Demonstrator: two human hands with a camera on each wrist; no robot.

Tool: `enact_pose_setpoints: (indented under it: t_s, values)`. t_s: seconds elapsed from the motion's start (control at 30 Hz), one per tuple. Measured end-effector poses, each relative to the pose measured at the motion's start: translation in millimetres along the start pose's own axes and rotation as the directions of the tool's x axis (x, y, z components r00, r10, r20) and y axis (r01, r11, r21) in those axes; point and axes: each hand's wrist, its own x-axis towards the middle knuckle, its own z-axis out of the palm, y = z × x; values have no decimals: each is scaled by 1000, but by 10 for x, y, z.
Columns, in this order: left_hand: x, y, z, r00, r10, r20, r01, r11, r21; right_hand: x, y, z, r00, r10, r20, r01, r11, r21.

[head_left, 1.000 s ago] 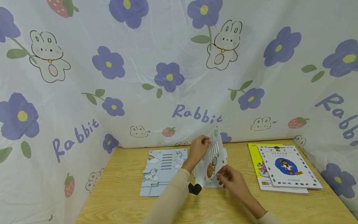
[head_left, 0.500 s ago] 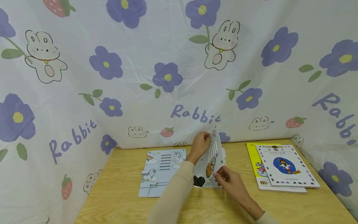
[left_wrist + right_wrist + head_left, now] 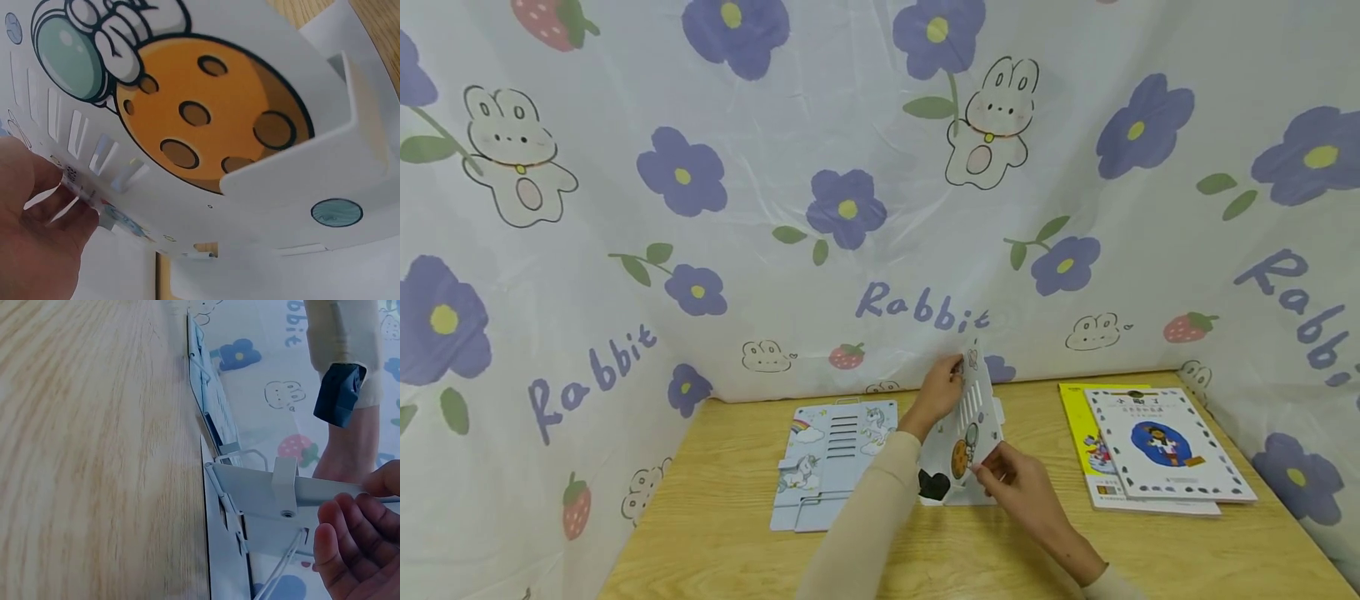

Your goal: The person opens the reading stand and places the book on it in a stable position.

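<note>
"How are the hands?"

"The left hand [image 3: 938, 392] grips the far, upper edge of the astronaut-print book stand [image 3: 983, 408]; the right hand [image 3: 1018, 479] pinches its near edge, lower down. Its panel stands steeply above the base on the wooden table [image 3: 700, 500]."

"What could go wrong?"

"If both grips slacken with the wire leg [image 3: 286, 560] unseated, the panel could drop and nip fingers."

"Farther out?"

"A sweeping left sleeve [image 3: 868, 517] could shove the unicorn-print book stand [image 3: 808, 492]. The picture books [image 3: 1172, 446], well apart rightward, seem safe."
</note>
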Motion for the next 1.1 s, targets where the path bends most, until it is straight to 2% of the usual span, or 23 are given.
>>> enact_pose_setpoints:
  t_s: [0.33, 0.6, 0.77, 0.9, 1.1]
  values:
    - [-63, 8, 5, 999, -25, -20, 25, 1000, 2, -28, 47, -83, 999, -8, -47, 5, 999, -48]
    - [-101, -20, -31, 997, -43, -71, 43, 999, -4, -63, 95, -191, 995, -36, -89, 31, 998, -62]
    - [-118, -34, -57, 991, -70, -111, 68, 997, -27, -74, 118, -247, 994, -21, -111, 15, 998, -56]
    - [-120, -62, -70, 987, -66, -145, 62, 998, -29, -79, 127, -287, 992, -16, -125, 8, 998, -65]
    - [-126, -82, -90, 985, -61, -164, 53, 997, -49, -84, 157, -356, 984, -67, -163, 53, 995, -88]
